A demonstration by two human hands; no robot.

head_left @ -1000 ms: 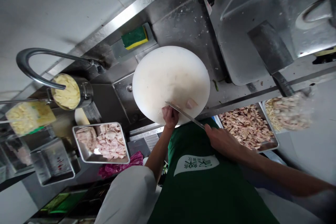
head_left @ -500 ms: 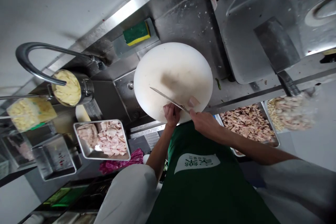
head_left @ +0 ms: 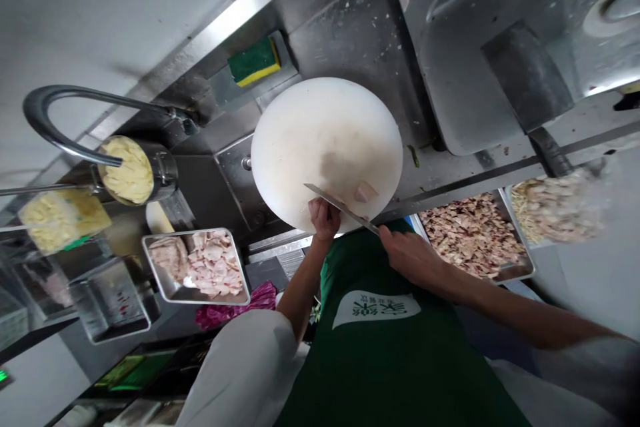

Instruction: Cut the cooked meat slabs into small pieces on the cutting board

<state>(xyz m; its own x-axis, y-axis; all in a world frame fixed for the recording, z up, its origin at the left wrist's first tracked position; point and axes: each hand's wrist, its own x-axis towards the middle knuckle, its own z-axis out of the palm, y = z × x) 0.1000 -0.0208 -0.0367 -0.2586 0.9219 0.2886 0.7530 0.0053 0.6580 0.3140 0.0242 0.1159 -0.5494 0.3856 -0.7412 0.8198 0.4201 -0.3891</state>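
Note:
A round white cutting board (head_left: 325, 140) lies on the steel counter in front of me. My left hand (head_left: 324, 219) is closed at its near edge, fingers curled over something I cannot make out. My right hand (head_left: 407, 255) grips the handle of a long knife (head_left: 340, 207), whose blade lies across the board's near part, just above my left hand. A small pinkish piece of meat (head_left: 365, 192) sits on the board beside the blade.
A steel tray of sliced pale meat (head_left: 200, 265) sits to the left and a tray of chopped meat (head_left: 470, 235) to the right. A curved faucet (head_left: 65, 121), a pot of yellow food (head_left: 131, 170), a green-yellow sponge (head_left: 253, 61) and a large steel machine (head_left: 500, 40) surround the board.
The knife went forward over the board half a second ago and has now drawn back toward me. My right hand moved back with it. My left hand stayed at the board's near edge.

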